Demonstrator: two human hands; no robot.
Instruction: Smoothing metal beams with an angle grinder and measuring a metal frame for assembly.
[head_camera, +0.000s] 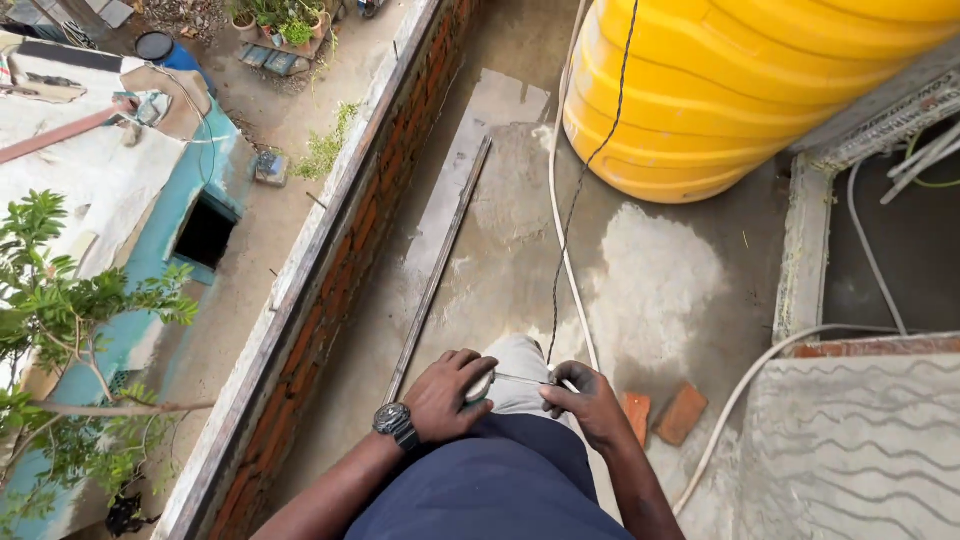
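My left hand (445, 392), with a dark wristwatch (395, 422) on the wrist, is closed around a small pale rounded object (481, 384) that looks like a tape measure case. A thin blade or strip (520, 378) runs from it to my right hand (585, 400), which pinches its end. Both hands sit close together over my raised knee in light trousers (515, 362). A twisted black wire (580, 180) comes down from above and ends near my right hand.
I stand on a wet concrete rooftop. A big yellow water tank (740, 90) is ahead right. A low brick parapet (330, 270) runs along the left with a drop beyond. A long metal bar (440, 265), a white hose (556, 190) and two brick pieces (665, 412) lie on the floor.
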